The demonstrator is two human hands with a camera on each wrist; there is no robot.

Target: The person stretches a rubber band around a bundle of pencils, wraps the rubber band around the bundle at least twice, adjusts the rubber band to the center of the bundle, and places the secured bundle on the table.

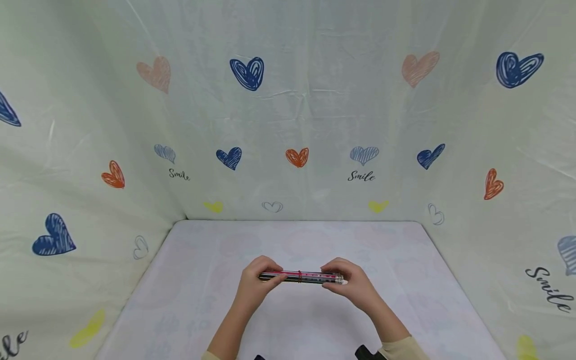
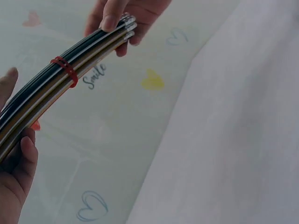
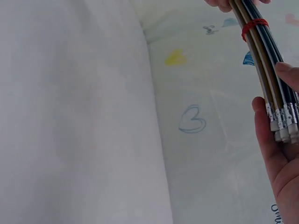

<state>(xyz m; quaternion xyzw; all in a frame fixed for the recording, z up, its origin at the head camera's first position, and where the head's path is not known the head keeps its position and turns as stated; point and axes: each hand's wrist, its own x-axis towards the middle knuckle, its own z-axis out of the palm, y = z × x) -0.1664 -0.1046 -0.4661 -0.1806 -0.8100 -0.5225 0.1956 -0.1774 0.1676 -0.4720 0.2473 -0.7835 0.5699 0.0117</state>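
Observation:
A bundle of pencils (image 1: 310, 277) is held level above the table, a red elastic band (image 2: 65, 71) wound around its middle. My left hand (image 1: 259, 280) grips one end between thumb and fingers. At the other end, where white erasers in silver ferrules (image 3: 282, 122) show, my right hand (image 1: 348, 282) pinches the bundle. Dark, gold and silver pencil barrels (image 2: 51, 86) lie side by side in the left wrist view. The tips at the left end are hidden by the left hand.
A white-covered table (image 1: 216, 245) lies beneath both hands. Pale curtains printed with hearts and the word Smile (image 1: 361, 176) hang behind it and along both sides. Dark objects (image 1: 369, 353) show at the bottom edge near the right sleeve (image 1: 405, 348).

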